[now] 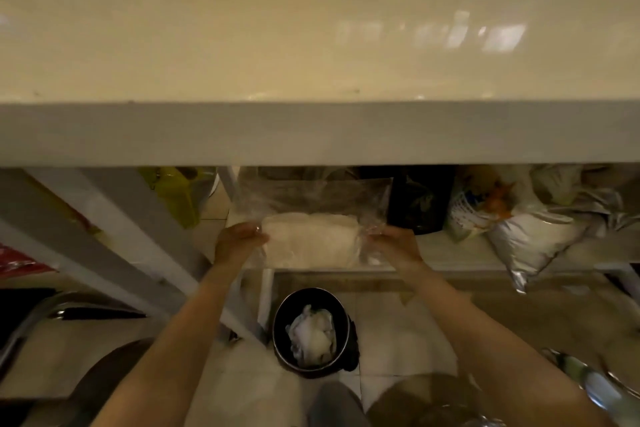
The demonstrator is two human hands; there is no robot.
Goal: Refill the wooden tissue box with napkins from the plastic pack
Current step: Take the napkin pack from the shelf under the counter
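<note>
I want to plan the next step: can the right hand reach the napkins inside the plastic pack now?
Probably not yet: the right hand grips the plastic pack from outside, and film covers the napkins.

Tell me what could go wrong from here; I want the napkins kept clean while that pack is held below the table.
The plastic pack is held only at its two ends by the left hand and right hand, so the napkins could sag or slide out. A bin with crumpled waste sits below on the floor; dropped napkins might land in it. Lifting straight up, the pack could catch the table edge above.
</note>
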